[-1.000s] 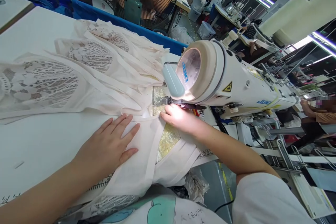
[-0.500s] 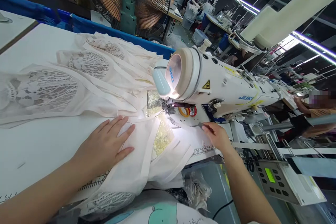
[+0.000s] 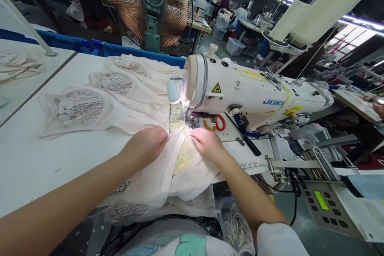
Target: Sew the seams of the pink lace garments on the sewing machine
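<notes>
At the needle of a white sewing machine, both of my hands grip the pale edge of a white lace-trimmed garment. My left hand is closed on the cloth left of the presser foot. Close to the foot on the right, my right hand pinches the same garment. Its lower part drapes over the table's front edge, with lace panels showing there. A shiny yellowish plate shows between the two sides of the cloth. My fingertips hide the exact fold of the edge.
More lace pieces lie across the table on the left. Red-handled scissors and a black-handled tool rest beside the machine arm. A large fan stands behind the table; a control panel is at right.
My left hand has gone from lying flat on the cloth to gripping its edge. My right hand has moved left to the garment near the needle. The camera view has shifted.
</notes>
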`<act>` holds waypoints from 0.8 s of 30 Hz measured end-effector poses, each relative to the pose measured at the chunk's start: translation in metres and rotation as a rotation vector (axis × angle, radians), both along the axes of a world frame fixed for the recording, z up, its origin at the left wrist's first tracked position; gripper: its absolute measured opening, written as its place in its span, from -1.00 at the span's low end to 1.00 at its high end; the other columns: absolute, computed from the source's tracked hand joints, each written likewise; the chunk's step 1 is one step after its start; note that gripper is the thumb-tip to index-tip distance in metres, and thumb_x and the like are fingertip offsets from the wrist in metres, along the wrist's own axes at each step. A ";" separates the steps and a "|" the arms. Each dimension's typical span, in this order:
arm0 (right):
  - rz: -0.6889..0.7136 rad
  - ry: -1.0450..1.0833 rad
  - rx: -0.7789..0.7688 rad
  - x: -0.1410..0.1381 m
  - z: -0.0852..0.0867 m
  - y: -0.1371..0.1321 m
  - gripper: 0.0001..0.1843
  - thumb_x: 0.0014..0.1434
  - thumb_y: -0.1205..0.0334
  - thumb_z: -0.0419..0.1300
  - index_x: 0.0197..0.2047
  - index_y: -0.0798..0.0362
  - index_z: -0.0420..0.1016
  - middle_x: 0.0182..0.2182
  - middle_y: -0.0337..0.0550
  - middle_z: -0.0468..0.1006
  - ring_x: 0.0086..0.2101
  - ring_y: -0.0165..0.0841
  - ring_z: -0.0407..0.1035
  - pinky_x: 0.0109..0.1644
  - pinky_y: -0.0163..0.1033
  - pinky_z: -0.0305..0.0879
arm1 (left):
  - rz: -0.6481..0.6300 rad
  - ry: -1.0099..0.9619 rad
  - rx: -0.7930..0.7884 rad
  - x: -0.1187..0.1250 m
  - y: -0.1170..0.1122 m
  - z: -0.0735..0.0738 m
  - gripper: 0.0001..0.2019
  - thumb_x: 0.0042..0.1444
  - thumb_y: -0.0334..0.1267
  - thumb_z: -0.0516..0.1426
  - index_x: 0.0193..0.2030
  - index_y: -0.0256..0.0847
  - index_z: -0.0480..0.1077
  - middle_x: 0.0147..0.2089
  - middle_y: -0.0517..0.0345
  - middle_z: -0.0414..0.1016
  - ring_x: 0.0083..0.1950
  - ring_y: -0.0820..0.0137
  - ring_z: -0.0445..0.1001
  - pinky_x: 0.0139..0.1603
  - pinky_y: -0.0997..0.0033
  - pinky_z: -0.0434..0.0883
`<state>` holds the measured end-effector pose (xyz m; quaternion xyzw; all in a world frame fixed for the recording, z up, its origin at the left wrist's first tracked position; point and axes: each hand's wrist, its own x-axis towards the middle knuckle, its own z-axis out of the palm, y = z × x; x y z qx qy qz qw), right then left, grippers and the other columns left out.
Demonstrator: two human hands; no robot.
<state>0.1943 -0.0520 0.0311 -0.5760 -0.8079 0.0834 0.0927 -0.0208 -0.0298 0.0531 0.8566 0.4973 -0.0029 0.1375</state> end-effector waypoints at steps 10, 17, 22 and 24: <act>0.106 -0.103 -0.101 -0.033 -0.001 0.049 -0.85 0.21 0.43 0.08 -0.32 0.06 0.44 -0.24 -0.15 0.51 -0.30 -0.30 0.34 -0.44 -0.28 0.03 | 0.229 -0.062 -0.019 0.034 0.020 -0.025 -0.86 0.17 -0.31 -0.02 -0.39 -0.16 0.29 -0.26 0.08 0.50 -0.12 0.19 0.44 -0.30 0.32 0.24; 0.087 -0.034 -0.150 -0.031 0.006 0.053 -0.85 0.25 0.35 0.09 -0.35 0.04 0.42 -0.22 -0.21 0.49 -0.32 -0.36 0.31 -0.43 -0.30 0.01 | 0.244 -0.143 -0.078 0.026 0.025 -0.021 -0.86 0.18 -0.25 -0.05 -0.39 -0.14 0.23 -0.26 0.14 0.45 -0.21 0.28 0.42 -0.29 0.36 0.20; 0.030 0.026 -0.180 -0.029 0.009 0.052 -0.84 0.29 0.33 0.04 -0.23 0.01 0.45 -0.25 -0.25 0.51 -0.30 -0.36 0.34 -0.36 -0.34 0.10 | 0.292 -0.217 -0.126 0.022 0.027 -0.022 -0.86 0.16 -0.18 -0.07 -0.38 -0.11 0.20 -0.42 0.24 0.42 -0.36 0.31 0.37 -0.33 0.37 0.18; 0.016 0.039 -0.182 -0.029 0.008 0.052 -0.83 0.29 0.33 0.04 -0.20 0.01 0.45 -0.24 -0.24 0.52 -0.28 -0.36 0.35 -0.34 -0.34 0.11 | 0.307 -0.252 -0.140 0.022 0.028 -0.022 -0.86 0.13 -0.17 -0.06 -0.40 -0.11 0.20 -0.44 0.24 0.41 -0.38 0.31 0.35 -0.35 0.37 0.17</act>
